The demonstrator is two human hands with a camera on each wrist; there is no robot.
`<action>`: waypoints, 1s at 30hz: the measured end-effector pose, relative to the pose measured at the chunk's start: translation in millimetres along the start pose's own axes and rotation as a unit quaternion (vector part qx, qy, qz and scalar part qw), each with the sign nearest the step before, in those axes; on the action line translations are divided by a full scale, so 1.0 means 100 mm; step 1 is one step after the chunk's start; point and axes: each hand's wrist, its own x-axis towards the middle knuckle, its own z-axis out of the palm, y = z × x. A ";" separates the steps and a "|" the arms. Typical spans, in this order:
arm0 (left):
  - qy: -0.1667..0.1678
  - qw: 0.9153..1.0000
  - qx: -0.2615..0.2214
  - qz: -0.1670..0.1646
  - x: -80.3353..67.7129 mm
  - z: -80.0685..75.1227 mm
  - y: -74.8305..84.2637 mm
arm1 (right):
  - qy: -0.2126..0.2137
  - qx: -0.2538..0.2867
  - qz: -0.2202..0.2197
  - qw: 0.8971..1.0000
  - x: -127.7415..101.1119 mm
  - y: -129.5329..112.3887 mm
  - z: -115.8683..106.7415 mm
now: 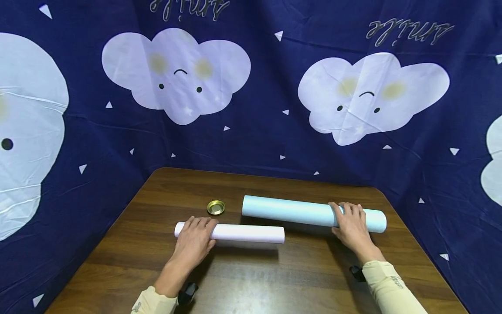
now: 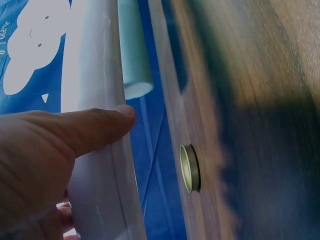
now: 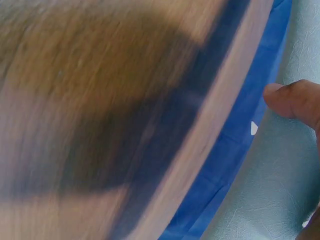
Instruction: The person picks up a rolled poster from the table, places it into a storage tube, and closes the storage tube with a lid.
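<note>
"How did the two rolls lie over the wooden table [image 1: 117, 257]?"

"The light blue roll [image 1: 306, 212] ran crosswise right of the frame's centre, its right end dipping slightly; the slimmer white roll [image 1: 243, 233] lay nearly parallel, lower and to the left; its right end passed below the light blue roll's left end in the frame, a narrow gap between."

"Which hand was nearer each?"

"The right hand [image 1: 351, 224] had the light blue roll, right of its middle; the left hand [image 1: 195, 240] had the white roll, near its left end; so the longer free lengths pointed inward."

"And the grips?"

"Both hands curled round their rolls, spread only to each one's girth; the gold-coloured round lid [image 1: 215, 207], just above the left hand in the frame, was untouched."
</note>
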 end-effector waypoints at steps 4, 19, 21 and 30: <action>0.004 1.000 -0.003 -0.004 0.00 -0.02 -0.04 | 0.006 0.001 0.000 1.000 -0.02 0.03 -0.04; 0.017 1.000 0.003 -0.004 0.05 -0.10 -0.11 | 0.064 0.002 -0.028 0.998 0.02 0.07 -0.16; 0.021 1.000 0.004 -0.002 0.06 -0.11 -0.11 | 0.065 0.005 -0.025 0.998 0.03 0.07 -0.18; 0.036 0.999 -0.002 0.007 0.11 -0.16 -0.13 | 0.082 0.009 -0.030 0.996 0.09 0.06 -0.27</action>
